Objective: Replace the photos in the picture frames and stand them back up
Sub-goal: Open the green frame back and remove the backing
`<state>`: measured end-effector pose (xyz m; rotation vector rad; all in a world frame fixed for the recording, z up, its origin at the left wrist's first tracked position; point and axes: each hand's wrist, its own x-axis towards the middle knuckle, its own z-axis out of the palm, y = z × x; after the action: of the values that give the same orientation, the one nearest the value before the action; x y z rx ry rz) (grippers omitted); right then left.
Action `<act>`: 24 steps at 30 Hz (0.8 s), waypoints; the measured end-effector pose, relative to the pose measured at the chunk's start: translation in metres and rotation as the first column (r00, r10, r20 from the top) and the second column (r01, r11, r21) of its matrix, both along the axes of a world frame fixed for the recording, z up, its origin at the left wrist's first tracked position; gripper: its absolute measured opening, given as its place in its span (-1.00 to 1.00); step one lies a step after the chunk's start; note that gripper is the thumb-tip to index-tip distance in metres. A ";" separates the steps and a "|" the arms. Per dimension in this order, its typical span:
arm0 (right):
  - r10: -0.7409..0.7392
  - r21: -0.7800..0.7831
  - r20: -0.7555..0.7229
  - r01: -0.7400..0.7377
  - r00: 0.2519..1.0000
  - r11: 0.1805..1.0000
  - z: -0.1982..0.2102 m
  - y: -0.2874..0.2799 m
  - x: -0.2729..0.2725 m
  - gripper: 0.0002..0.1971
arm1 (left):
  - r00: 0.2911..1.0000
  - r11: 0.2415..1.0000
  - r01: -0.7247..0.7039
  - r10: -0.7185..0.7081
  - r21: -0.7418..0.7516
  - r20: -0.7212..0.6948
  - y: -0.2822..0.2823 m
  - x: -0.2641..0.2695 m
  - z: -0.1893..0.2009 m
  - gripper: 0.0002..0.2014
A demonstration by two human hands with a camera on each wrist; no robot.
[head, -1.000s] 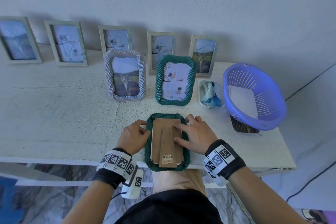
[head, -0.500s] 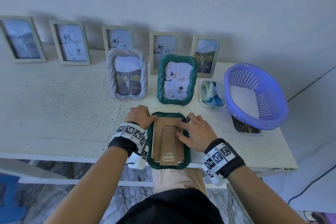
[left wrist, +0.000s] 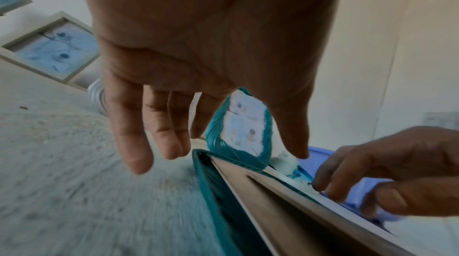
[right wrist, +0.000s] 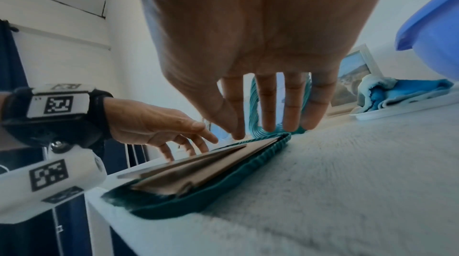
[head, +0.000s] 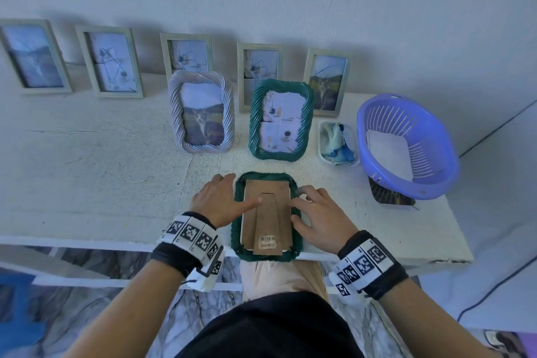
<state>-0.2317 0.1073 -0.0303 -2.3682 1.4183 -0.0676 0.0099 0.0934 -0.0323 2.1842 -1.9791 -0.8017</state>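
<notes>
A dark green twisted-rim picture frame point(head: 266, 257) lies face down at the table's front edge, its brown backing board point(head: 268, 221) with the folded stand facing up. My left hand point(head: 218, 200) rests at the frame's left rim with fingers straight and the thumb laid on the backing. My right hand point(head: 319, 212) sits at the right side, its fingertips touching the backing's right edge. The left wrist view shows the frame's rim point(left wrist: 218, 191), and the backing point(left wrist: 285, 211) sitting slightly raised. In the right wrist view the frame point(right wrist: 223, 197) overhangs the table edge.
Behind stand a green frame point(head: 280, 120) and a white twisted frame point(head: 202, 113), with several pale frames against the wall. At the right are a purple basket point(head: 406, 145) holding white sheets and a small dish point(head: 348, 158) with blue cloth. The table point(head: 101, 177) stretches left.
My left hand went from the frame's left rim up to its top left corner, then opened with the thumb on the backing. My right hand stayed at the right edge.
</notes>
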 end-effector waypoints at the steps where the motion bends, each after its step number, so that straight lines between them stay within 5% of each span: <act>1: 0.030 0.004 0.046 -0.030 0.998 1.000 -0.001 0.005 -0.004 -0.69 | 1.000 1.000 0.024 -0.024 0.005 0.006 0.008 -0.003 0.001 0.01; 12: 0.201 0.149 0.066 -0.208 0.977 0.967 0.003 0.027 -0.018 -0.52 | 0.990 0.998 0.057 -0.055 -0.012 0.127 0.027 -0.021 -0.008 0.05; 24: 0.316 0.079 -0.063 -0.311 0.947 0.947 0.002 0.024 -0.015 -0.70 | 0.985 0.998 0.070 -0.067 -0.010 0.161 0.027 -0.022 -0.006 0.06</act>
<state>-0.2470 0.1314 -0.0286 -2.5303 1.0375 0.1535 -0.0119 0.1201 -0.0381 2.2490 -2.1371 -0.6333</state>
